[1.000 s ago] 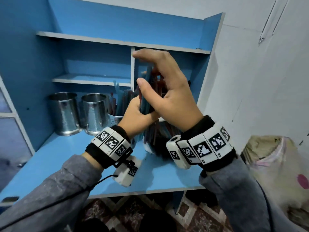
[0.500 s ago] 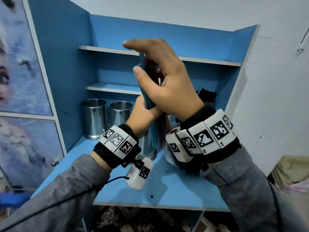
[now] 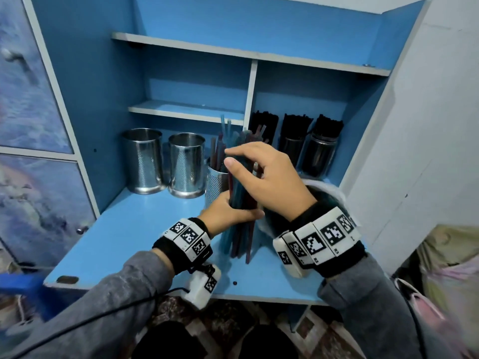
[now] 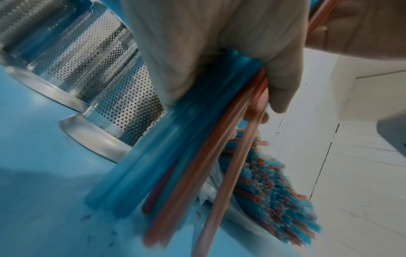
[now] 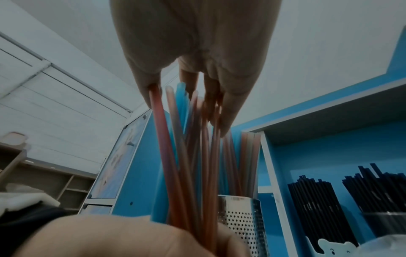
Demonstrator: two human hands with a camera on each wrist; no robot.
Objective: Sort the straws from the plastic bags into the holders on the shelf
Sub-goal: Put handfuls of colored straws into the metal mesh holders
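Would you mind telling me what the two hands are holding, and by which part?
A bundle of coloured straws: the left hand grips its middle, the right hand touches its top ends.

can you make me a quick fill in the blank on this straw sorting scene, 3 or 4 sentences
1. The left hand grips a bundle of blue and red plastic straws whose lower ends rest on the ____ shelf board.
2. The right hand lies on the bundle's ____ ends.
3. The two perforated steel holders at the far left hold ____ straws.
4. The clear jars at the right hold ____ straws.

Missing words: blue; top; no; black
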